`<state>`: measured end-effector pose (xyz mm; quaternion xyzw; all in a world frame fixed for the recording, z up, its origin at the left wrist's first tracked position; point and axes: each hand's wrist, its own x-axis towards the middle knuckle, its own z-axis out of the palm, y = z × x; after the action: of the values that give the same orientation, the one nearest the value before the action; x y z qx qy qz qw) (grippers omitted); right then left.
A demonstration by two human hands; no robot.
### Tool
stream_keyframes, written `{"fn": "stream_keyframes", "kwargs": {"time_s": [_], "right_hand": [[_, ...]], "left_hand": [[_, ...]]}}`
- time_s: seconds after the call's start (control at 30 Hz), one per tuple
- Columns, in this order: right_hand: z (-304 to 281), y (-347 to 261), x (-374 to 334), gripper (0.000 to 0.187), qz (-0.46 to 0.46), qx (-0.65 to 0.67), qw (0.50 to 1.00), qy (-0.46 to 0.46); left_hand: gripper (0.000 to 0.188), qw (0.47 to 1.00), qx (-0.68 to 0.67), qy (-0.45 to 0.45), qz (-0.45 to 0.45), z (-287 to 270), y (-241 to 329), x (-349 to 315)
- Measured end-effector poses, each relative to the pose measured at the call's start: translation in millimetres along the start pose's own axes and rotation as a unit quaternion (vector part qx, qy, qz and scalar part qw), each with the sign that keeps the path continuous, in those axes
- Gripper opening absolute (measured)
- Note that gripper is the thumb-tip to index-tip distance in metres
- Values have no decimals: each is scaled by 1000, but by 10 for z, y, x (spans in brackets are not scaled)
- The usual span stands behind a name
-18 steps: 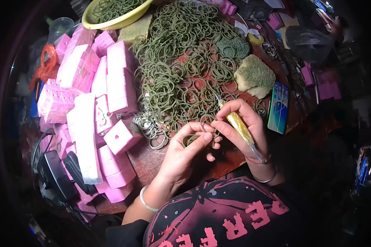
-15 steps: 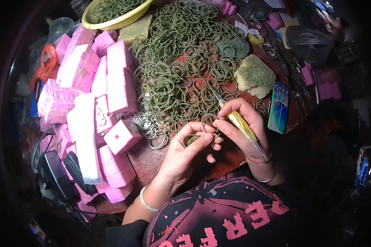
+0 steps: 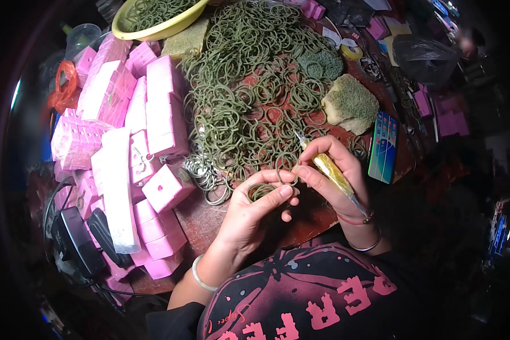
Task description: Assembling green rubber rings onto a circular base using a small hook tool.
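Observation:
My left hand [image 3: 246, 218] is closed around several dark green rings [image 3: 260, 191], bangle-like, stacked in its palm. Between its thumb and fingers it also holds up a single green ring [image 3: 280, 177]. The right hand [image 3: 337, 173] pinches near that ring's edge with thumb and forefinger. Lying across the right palm is a slim yellow tube [image 3: 333, 171], see-through, with a pointed tip facing the pile and a tapered end at the wrist. Just beyond both hands spreads a large heap of green rings [image 3: 238, 85].
Pink foam blocks [image 3: 167, 190] are stacked on the left, beside a black device [image 3: 76, 241]. A yellow basin [image 3: 170, 31] with more rings stands at the back. To the right lie a green-dusted sponge [image 3: 351, 105], a phone [image 3: 383, 147] and a black plastic bag [image 3: 425, 59].
My left fingers have shifted slightly, and the rings in that palm have turned a little. The right hand stays almost in place with the tube.

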<state>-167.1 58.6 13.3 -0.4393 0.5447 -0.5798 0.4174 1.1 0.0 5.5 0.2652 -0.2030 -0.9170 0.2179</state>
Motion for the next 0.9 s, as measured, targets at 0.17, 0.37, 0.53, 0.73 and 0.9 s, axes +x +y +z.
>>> {"fn": "stream_keyframes", "kwargs": {"time_s": [0.17, 0.37, 0.53, 0.73, 0.9], "right_hand": [[6, 0, -2, 15, 12, 3, 1000, 3], [-7, -4, 2, 15, 5, 6, 1000, 4], [-160, -34, 16, 15, 0, -10, 1000, 28], [-786, -135, 187, 15, -130, 23, 921, 367], [-1013, -25, 143, 13, -170, 22, 904, 391]], "left_hand": [[23, 1000, -11, 3, -7, -10, 9, -1], [23, 1000, 11, 4, 11, 0, -22, 23], [26, 998, 61, 21, 0, 65, -15, 51], [28, 997, 66, 35, 1, 65, 4, -7], [22, 997, 78, 29, 0, 22, -5, -13]]}}
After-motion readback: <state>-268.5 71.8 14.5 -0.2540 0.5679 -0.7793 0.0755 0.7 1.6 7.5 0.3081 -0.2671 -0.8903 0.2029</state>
